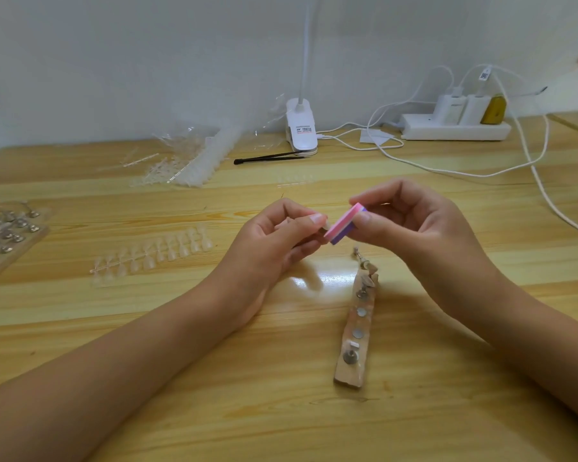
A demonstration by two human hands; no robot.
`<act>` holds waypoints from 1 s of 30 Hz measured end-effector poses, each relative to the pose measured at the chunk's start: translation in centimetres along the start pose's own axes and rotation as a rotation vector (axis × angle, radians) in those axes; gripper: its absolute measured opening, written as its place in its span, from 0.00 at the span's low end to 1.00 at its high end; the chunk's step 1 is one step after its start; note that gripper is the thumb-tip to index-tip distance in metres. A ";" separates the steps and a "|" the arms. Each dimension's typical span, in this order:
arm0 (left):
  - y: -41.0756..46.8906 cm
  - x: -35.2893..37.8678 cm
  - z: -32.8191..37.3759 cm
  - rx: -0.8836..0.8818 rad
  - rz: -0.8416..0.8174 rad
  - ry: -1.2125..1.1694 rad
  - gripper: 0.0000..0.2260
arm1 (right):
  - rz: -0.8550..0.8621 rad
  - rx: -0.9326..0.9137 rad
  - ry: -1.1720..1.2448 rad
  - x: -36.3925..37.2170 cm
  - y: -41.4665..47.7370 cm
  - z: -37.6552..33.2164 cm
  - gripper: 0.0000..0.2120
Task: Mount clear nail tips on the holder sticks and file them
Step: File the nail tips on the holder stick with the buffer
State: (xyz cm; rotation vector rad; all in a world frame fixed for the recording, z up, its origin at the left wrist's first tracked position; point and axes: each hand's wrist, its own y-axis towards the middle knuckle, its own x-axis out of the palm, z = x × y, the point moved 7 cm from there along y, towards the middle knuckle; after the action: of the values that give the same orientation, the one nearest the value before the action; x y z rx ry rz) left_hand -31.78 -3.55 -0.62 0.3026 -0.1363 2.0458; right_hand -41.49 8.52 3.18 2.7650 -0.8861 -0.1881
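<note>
At the far left edge of the wooden table (214,411) sits a board of metal holder sticks (4,235), partly cut off from where I stand. Just to its right a strip of clear nail tips (154,251) lies flat on the wood. Behind that, near the wall, is a heap of clear plastic packaging (194,155). A thin black tool (267,157) lies in front of a white clip lamp (301,128).

In the middle the left hand (274,241) is held above the table with its fingers curled in. Its thumb and forefinger pinch a small pale nail tip (326,226), so small and clear that I can't tell whether a stick is under it. The tip touches the pink face of a tilted buffer block (344,225), pink on top and purple below. The right hand (414,231) grips the block's far end, forefinger on top and thumb underneath, with the other fingers bent loosely.

Below the hands a narrow wooden strip (356,328) lies on the table, with round metal discs along it and a few metal holders (364,278) at its far end. At the back right a white power strip (454,128) has chargers plugged in, and white cables (531,161) trail across the table.
</note>
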 end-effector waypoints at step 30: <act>-0.1 0.1 0.2 0.037 0.009 -0.011 0.04 | -0.012 0.034 -0.022 0.0 0.3 0.7 0.08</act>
State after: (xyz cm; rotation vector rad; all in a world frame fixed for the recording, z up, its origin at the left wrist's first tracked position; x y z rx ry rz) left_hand -31.65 -3.48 -0.42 0.3370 -0.1062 2.0572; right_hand -41.74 8.16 2.60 2.8056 -0.8869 -0.2072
